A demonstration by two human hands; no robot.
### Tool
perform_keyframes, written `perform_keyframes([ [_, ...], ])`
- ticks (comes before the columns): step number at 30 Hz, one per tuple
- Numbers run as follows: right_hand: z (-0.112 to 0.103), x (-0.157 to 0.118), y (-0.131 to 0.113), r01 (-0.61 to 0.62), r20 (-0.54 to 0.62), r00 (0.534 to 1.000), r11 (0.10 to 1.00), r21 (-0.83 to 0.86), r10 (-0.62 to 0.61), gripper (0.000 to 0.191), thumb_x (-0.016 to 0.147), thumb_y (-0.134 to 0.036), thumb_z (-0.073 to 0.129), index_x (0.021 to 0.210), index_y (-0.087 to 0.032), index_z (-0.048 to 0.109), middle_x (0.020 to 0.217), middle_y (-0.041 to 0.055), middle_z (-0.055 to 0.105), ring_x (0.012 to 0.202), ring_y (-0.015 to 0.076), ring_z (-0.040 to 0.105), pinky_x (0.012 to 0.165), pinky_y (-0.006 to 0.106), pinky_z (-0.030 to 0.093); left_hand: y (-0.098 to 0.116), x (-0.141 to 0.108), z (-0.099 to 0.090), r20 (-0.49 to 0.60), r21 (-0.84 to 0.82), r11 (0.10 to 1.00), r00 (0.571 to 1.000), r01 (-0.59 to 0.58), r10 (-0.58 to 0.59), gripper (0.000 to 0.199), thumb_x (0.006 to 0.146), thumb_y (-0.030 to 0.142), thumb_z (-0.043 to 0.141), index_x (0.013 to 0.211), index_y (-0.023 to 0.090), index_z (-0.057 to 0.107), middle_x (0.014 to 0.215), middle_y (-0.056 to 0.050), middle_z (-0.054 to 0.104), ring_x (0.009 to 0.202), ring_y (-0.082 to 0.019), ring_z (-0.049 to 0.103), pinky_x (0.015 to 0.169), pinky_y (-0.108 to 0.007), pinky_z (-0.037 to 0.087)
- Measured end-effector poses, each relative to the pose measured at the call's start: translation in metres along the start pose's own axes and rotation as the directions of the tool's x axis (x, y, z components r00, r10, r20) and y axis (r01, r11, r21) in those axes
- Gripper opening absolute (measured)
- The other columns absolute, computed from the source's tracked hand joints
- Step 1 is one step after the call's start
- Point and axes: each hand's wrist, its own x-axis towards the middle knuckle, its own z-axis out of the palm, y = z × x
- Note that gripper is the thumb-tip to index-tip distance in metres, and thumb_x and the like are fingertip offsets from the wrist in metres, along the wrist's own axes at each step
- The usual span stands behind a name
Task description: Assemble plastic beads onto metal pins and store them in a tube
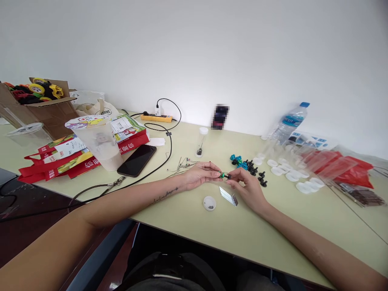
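Note:
Over the table, my left hand (203, 175) pinches a small green piece (222, 175), and its finer shape is too small to tell. My right hand (247, 189) grips a small black piece (228, 177) that meets the green one end to end. Below them lies a row of thin metal rods (228, 196), beside a round white cap (209, 203) with small grey bits in it. Loose thin wires with coloured ends (181, 164) lie past my left hand. Beyond my right hand are blue pieces (239, 161) and black knob-like pieces (262, 178).
A clear tube with a white cap (201, 142) stands at the back. White caps (292, 175), clear tubes and a leaning water bottle (292, 120) are at right. Left are a phone (137, 160), a plastic cup (98, 143), red bags (56, 161), a cardboard box (51, 117) and a power strip (156, 118).

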Motion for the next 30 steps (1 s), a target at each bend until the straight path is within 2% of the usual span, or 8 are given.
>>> perform_keyframes([
  [5,-0.0032,0.0006,-0.0054,-0.01,0.1,0.995,1.0,-0.008,0.01,0.031,0.091,-0.041,0.04,0.071,-0.02,0.052,0.062,-0.0012,0.056,0.057,0.0127,0.051,0.055,0.026,0.038,-0.0003,-0.0008,0.001,0.026,0.003,1.0,1.0,-0.001,0.001,0.027,0.063,0.018,0.076,0.084,0.008,0.062,0.084,-0.006,0.065,0.083,-0.016,0.064,0.091,-0.035,0.043],
  [7,-0.0037,0.0005,-0.0073,-0.013,0.105,0.994,1.0,0.015,0.011,0.031,0.092,-0.041,0.037,0.076,-0.02,0.053,0.064,-0.0006,0.057,0.057,0.0131,0.052,0.057,0.027,0.04,-0.0011,-0.0006,0.0003,0.023,0.006,1.0,1.0,-0.004,0.004,0.029,0.062,0.018,0.077,0.085,0.008,0.062,0.085,-0.006,0.065,0.083,-0.016,0.065,0.091,-0.035,0.043],
  [10,-0.0026,0.0001,-0.0084,-0.032,0.06,0.998,0.999,0.006,0.031,0.024,0.089,-0.044,0.043,0.092,-0.022,0.053,0.068,-0.0003,0.058,0.058,0.014,0.052,0.055,0.027,0.04,-0.002,0.0001,-0.0009,-0.019,-0.006,1.0,0.999,-0.026,0.026,0.029,0.063,0.018,0.077,0.085,0.009,0.062,0.085,-0.006,0.065,0.083,-0.016,0.065,0.093,-0.036,0.042],
  [12,-0.0014,0.0003,-0.0083,-0.036,0.037,0.999,0.999,-0.029,0.037,0.024,0.086,-0.045,0.047,0.094,-0.022,0.052,0.068,-0.0003,0.058,0.057,0.0143,0.051,0.053,0.027,0.04,-0.002,0.0006,-0.0015,-0.043,-0.012,0.999,0.998,-0.037,0.036,0.028,0.063,0.018,0.076,0.085,0.009,0.062,0.084,-0.005,0.064,0.083,-0.016,0.065,0.094,-0.036,0.041],
  [22,-0.0044,0.0017,-0.0104,0.024,0.137,0.991,0.996,-0.084,-0.013,0.036,0.093,-0.04,0.034,0.07,-0.02,0.054,0.063,-0.0005,0.054,0.057,0.0128,0.049,0.056,0.026,0.037,-0.0003,0.0,-0.0001,0.008,0.018,1.0,1.0,-0.013,0.013,0.031,0.061,0.02,0.078,0.084,0.009,0.062,0.084,-0.006,0.066,0.082,-0.015,0.064,0.091,-0.035,0.042],
  [27,-0.0018,0.0013,-0.0054,0.026,0.051,0.998,0.995,-0.1,-0.021,0.023,0.087,-0.043,0.048,0.086,-0.022,0.056,0.066,-0.0005,0.055,0.059,0.0143,0.049,0.054,0.026,0.038,-0.0005,0.0008,-0.0031,-0.006,0.01,1.0,1.0,-0.008,0.008,0.03,0.062,0.018,0.077,0.086,0.009,0.061,0.082,-0.005,0.064,0.081,-0.015,0.064,0.09,-0.034,0.043],
  [30,-0.001,0.0011,-0.0032,0.029,0.023,0.999,0.995,-0.097,-0.027,0.022,0.085,-0.043,0.05,0.09,-0.022,0.055,0.066,-0.0002,0.056,0.06,0.0146,0.05,0.053,0.026,0.038,-0.0012,0.0011,-0.0042,-0.001,0.013,1.0,1.0,-0.009,0.009,0.03,0.062,0.019,0.077,0.086,0.01,0.061,0.083,-0.005,0.064,0.081,-0.015,0.064,0.089,-0.034,0.044],
])
